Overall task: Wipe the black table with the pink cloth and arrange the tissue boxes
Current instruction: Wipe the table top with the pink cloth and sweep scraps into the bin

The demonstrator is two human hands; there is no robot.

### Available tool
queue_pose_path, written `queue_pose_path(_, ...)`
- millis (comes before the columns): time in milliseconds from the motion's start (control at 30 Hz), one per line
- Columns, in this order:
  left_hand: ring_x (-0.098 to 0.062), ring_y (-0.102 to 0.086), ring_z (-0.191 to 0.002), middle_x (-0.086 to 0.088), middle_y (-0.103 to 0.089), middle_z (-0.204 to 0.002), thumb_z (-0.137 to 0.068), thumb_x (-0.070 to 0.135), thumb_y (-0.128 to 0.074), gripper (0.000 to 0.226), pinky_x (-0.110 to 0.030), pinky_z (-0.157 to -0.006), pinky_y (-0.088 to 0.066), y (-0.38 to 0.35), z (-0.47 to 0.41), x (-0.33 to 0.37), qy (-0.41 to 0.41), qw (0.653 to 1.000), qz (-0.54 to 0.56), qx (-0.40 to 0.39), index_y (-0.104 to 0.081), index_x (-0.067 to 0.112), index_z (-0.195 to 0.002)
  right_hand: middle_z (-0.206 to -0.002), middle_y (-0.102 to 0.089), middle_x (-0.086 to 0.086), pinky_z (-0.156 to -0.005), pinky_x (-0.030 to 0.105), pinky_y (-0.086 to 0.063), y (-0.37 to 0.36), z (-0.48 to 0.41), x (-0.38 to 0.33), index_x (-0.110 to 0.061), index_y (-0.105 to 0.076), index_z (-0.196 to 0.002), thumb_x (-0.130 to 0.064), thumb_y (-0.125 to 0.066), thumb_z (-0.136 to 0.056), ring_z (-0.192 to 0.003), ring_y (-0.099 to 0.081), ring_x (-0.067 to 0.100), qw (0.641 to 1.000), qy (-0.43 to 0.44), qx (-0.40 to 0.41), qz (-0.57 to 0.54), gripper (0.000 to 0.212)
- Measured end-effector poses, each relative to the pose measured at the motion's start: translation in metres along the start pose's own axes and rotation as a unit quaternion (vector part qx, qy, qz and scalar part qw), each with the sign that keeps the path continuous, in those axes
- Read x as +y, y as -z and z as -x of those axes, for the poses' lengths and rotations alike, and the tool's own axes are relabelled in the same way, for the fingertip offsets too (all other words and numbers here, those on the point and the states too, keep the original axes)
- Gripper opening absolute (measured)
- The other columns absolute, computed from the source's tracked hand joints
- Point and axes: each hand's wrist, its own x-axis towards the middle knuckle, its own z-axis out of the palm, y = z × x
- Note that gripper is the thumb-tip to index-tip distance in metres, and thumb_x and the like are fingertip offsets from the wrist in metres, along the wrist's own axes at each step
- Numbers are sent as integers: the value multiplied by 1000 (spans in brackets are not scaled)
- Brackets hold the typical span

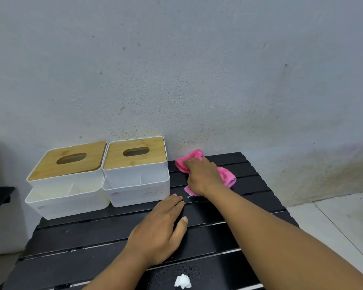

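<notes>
Mid-wipe, I reckon: my right fingers [192,164] clutch the cloth [226,174] at the desk [92,233] back edge, left fingers [176,200] flat. Next I'd sweep nearer.

Fluffy pink cloth [225,173], matt black slatted table [249,185], wooden-lidded tissue boxes [134,155]
</notes>
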Motion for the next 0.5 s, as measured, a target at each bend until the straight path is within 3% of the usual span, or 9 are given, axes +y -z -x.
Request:
queue_pose_path(133, 20, 4, -130, 17, -21, -159, -103, 44, -31, 53, 4, -97, 10, 0, 0, 0, 6, 1000, 9, -3, -32, 24, -152, -142, -50, -1, -107, 45, -34, 8, 4, 22, -37, -49, -136, -11, -43, -84, -130, -42, 26, 996, 60, -33, -50, 58)
queue_pose_path(300, 21, 4, -131, 21, -20, -159, -103, 46, -29, 53, 3, -98, 8, 0, 1, -2, 10, 1000, 7, -8, -32, 27, -152, -127, -58, 14, -99, 49, -44, 26, 7, 67, -39, -57, -125, -16, -52, -83, -114, -55, 37, 996, -83, 14, -37, 49)
queue_pose_path(400, 21, 4, -132, 22, -19, -159, -102, 47, -28, 54, 1, -100, 6, -2, 0, -4, 12, 1000, 8, -7, -31, 27, -152, -124, -52, 18, -99, 45, -40, 41, 18, 93, -34, -56, -129, -20, -63, -82, -115, -50, 39, 985, -171, 12, 0, 49)
queue_pose_path(500, 20, 4, -132, 21, -18, -159, -102, 48, -27, 55, 1, -100, 7, -2, 1, -4, 13, 1000, 7, -6, -30, 27, -153, -129, -46, 14, -100, 47, -36, 42, 17, 104, -22, -56, -130, -16, -59, -85, -118, -42, 37, 971, -237, 25, 19, 45)
